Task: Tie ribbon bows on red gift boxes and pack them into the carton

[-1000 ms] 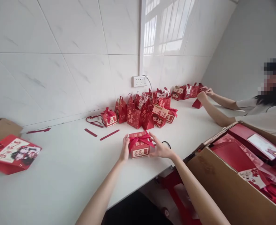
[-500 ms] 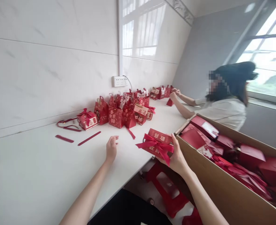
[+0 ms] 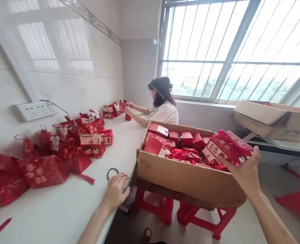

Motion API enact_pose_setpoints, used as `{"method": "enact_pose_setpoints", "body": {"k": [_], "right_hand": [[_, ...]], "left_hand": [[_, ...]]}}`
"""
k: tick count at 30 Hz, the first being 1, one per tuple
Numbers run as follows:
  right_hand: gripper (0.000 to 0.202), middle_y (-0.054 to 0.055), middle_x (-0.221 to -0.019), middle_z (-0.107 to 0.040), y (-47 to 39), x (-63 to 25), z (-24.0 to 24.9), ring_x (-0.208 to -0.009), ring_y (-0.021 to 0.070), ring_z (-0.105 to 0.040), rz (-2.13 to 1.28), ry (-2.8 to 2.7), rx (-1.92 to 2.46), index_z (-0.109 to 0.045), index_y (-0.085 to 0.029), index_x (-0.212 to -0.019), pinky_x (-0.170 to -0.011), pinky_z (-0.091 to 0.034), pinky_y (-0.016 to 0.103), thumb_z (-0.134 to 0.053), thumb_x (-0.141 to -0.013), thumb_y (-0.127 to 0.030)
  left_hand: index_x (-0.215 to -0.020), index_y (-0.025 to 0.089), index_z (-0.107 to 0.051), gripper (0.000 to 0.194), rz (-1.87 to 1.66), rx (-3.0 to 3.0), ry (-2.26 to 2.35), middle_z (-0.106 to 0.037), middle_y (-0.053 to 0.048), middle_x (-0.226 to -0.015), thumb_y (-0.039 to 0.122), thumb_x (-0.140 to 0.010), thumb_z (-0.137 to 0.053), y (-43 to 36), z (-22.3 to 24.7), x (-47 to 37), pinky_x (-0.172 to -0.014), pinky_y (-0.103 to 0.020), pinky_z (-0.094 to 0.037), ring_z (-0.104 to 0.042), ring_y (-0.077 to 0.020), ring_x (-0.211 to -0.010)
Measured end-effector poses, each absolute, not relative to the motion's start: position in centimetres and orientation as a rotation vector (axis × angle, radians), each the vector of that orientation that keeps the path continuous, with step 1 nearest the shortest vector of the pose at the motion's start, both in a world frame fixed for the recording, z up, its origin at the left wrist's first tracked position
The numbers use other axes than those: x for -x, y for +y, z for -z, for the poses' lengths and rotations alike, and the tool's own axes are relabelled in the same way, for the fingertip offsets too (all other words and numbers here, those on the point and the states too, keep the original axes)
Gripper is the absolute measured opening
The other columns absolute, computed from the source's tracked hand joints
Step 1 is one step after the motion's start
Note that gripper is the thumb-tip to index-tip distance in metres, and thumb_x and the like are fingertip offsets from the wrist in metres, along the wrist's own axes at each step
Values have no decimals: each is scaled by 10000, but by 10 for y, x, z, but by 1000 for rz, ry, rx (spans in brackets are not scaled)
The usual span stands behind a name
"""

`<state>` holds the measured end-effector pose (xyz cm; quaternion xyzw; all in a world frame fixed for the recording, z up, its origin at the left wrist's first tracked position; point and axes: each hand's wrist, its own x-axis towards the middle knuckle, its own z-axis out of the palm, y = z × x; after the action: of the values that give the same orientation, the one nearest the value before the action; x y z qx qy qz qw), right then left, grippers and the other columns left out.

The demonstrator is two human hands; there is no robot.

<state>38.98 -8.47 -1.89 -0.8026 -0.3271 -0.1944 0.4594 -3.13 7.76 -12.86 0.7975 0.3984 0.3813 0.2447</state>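
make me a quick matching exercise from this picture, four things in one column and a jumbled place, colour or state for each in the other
Column 1
1. left hand
2. right hand
3. stools
4. socket panel

Column 2
A. white, on the wall
B. holding a gift box
C. red, on the floor
D. on the table, near its edge

Right pairs: 1-D, 2-B, 3-C, 4-A
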Motion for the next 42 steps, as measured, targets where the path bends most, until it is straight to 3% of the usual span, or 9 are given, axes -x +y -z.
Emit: {"method": "enact_pose_setpoints", "body": {"k": [3,7,12,16,21,27,32,42], "right_hand": [[1204,248,-1415,-276,-79,-394,14,-1289,392,-349,352,-777,2041,-101,-148,-1439,-994,-365,499,-627,-528,-735],[1025,205,-1253,-419,-47,-400,5,-1234,384,-389,210,-873,2218,-256,-153,-1347,-928,-402,485,-572,-578,-752],[909,228,-1216,-387,-2,-420,2,-1157,369,-441,178,-848,2463,-276,-88,-1291,-910,-399,438,-522,-682,-715],[773,215,-1216,-396,18,-438,20,-1161,393,-404,209,-1059,2609,-359,-125,-1277,-889,-378,486,-472,-749,-679],[725,227,-1174,-467,21,-446,50,-1137,430,-409,89,-1155,2690,-487,-123,-1196,-849,-388,523,-555,-703,-650],[805,251,-1177,-509,21,-444,44,-1099,395,-497,117,-1105,2859,-442,-90,-1247,-875,-363,517,-443,-734,-710],[730,241,-1105,-597,23,-445,31,-1104,380,-527,176,-1069,3085,-489,-77,-1202,-934,-278,518,-390,-784,-666],[695,245,-1100,-623,20,-474,29,-1117,397,-533,31,-1044,3088,-470,-52,-1248,-949,-276,553,-384,-808,-584]], "left_hand": [[-928,214,-657,252,-944,-2538,1162,-688,-68,-1010,282,-728,-520,83,138,37,-931,-394,-396,-590,-269,-1056],[-899,205,-659,272,-936,-2627,1365,-698,-69,-993,307,-781,-436,88,147,41,-865,-370,-422,-608,-257,-1031],[-850,241,-679,292,-930,-2635,1467,-713,-42,-961,361,-770,-425,86,150,50,-831,-339,-425,-614,-250,-1012],[-832,260,-689,279,-913,-2663,1499,-720,-33,-954,376,-768,-443,83,154,59,-819,-329,-426,-620,-243,-1006],[-881,278,-684,244,-835,-2720,1487,-710,-11,-993,361,-776,-480,82,161,68,-823,-339,-422,-614,-241,-1035],[-859,274,-676,239,-856,-2731,1486,-708,-23,-983,358,-783,-466,81,164,70,-832,-359,-397,-609,-252,-1031],[-876,289,-667,220,-858,-2786,1429,-708,-3,-978,369,-781,-486,82,165,71,-810,-341,-378,-609,-236,-1024],[-876,241,-658,273,-917,-2687,1520,-701,-30,-972,351,-815,-415,73,160,57,-837,-346,-348,-586,-238,-1038]]}}
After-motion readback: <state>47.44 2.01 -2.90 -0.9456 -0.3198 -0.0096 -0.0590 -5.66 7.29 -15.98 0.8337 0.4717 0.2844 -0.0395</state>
